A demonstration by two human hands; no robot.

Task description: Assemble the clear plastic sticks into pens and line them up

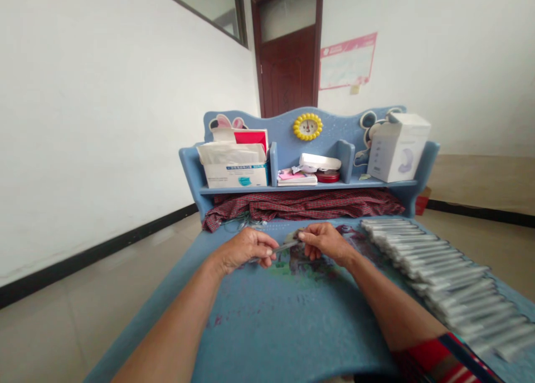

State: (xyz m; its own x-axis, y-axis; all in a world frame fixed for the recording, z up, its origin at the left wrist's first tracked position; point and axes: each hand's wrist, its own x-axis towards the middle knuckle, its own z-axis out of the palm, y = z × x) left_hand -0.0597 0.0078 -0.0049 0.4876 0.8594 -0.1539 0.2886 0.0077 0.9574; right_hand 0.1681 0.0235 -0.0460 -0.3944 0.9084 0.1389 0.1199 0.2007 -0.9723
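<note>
Over the middle of the blue desk, a thin, greyish, clear pen-like rod (286,246) spans the gap between my hands, slanting up to the right. My left hand (246,248) is closed on its lower left end, thumb against fingers. At the upper right end, my right hand (324,242) pinches it between thumb and finger. Blur hides its details. To the right lies a long pile of similar clear, slender pen-like pieces (443,277) with dark ends, laid side by side.
The blue desk (267,327) has a worn printed picture. At its back, a shelf (234,191) holds a mask box (236,168), papers (296,178), a red round tin (328,177) and a white box (399,149). Checked cloth (309,204) is bunched below, beside thin cords (240,221).
</note>
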